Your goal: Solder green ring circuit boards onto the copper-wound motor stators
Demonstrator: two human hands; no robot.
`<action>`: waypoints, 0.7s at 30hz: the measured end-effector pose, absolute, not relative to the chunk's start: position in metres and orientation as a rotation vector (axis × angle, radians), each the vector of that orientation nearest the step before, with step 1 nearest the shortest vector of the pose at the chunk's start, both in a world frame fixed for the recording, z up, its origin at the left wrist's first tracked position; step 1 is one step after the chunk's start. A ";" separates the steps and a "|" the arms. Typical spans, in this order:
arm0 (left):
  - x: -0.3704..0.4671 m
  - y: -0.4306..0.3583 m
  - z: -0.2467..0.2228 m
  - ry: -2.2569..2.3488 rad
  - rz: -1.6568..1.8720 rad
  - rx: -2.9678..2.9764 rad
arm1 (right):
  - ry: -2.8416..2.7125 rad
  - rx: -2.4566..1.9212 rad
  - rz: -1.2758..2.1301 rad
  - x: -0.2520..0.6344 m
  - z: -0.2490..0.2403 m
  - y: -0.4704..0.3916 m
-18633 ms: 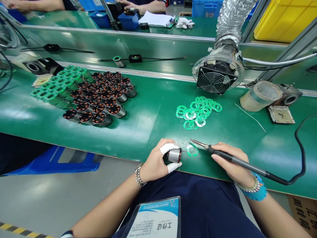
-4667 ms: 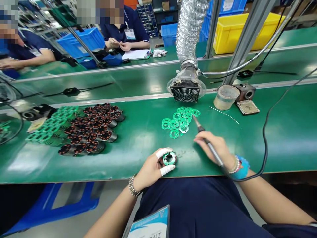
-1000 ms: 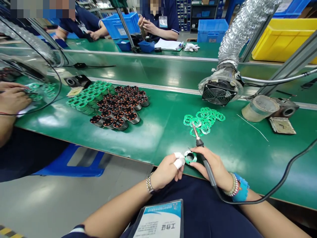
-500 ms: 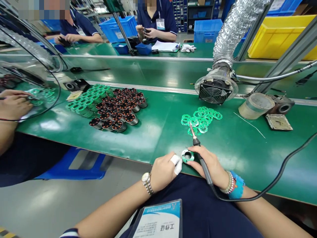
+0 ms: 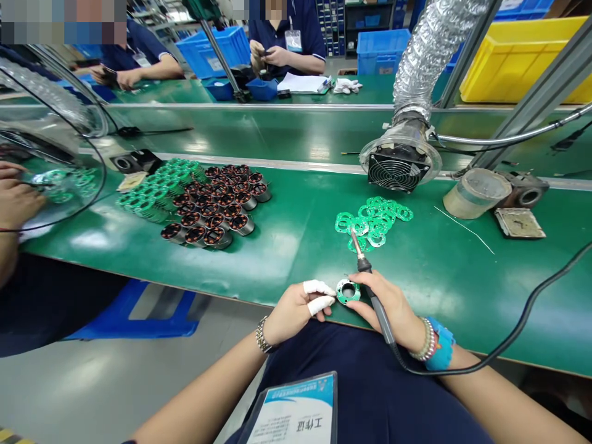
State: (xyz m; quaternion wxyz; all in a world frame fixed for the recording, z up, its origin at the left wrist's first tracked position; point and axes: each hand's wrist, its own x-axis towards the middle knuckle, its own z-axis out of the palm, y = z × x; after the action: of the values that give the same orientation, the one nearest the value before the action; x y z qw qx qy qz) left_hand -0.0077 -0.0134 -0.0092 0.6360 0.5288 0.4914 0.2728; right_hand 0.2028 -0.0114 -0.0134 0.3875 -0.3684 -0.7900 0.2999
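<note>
In the head view, a person works at a green table (image 5: 277, 259) with two hands. The right hand (image 5: 391, 308) has its thumb and first finger around a small round part (image 5: 342, 299), with only the part's width between them. The part has a green and white ring on top and a dark hole in its middle. It is near the table's front edge, between the two hands. The same hand also holds a soldering iron (image 5: 381, 317). Its tip points away, at a pile of loose green rings (image 5: 372, 226); whether it touches them is hard to tell.

The left hand (image 5: 293, 311) has white wraps on its thumb and finger. Their tips are close together, right at the part's left side. One cannot tell if they pinch anything.

Far to the left stand many metal parts with copper tops (image 5: 216, 221).
</note>
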 end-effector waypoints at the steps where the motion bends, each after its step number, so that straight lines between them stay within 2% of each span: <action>1: -0.006 -0.012 -0.010 1.113 0.636 1.228 | -2.010 -0.937 0.762 0.203 -0.013 -0.011; 10: 0.025 -0.013 0.002 1.204 0.772 1.380 | -2.017 -0.941 0.740 0.203 -0.013 -0.011; 15: 0.027 -0.028 -0.007 1.389 0.999 2.083 | -2.015 -0.951 0.744 0.202 -0.011 -0.012; 21: 0.009 -0.036 -0.023 1.199 1.019 2.572 | -2.023 -0.938 0.761 0.202 -0.011 -0.011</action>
State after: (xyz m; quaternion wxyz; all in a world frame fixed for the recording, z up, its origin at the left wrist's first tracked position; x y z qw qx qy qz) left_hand 0.0089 -0.0359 -0.0227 0.0634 0.8513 0.3968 0.3374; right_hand 0.2020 -0.0113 -0.0109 0.3824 -0.3679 -0.7933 0.2984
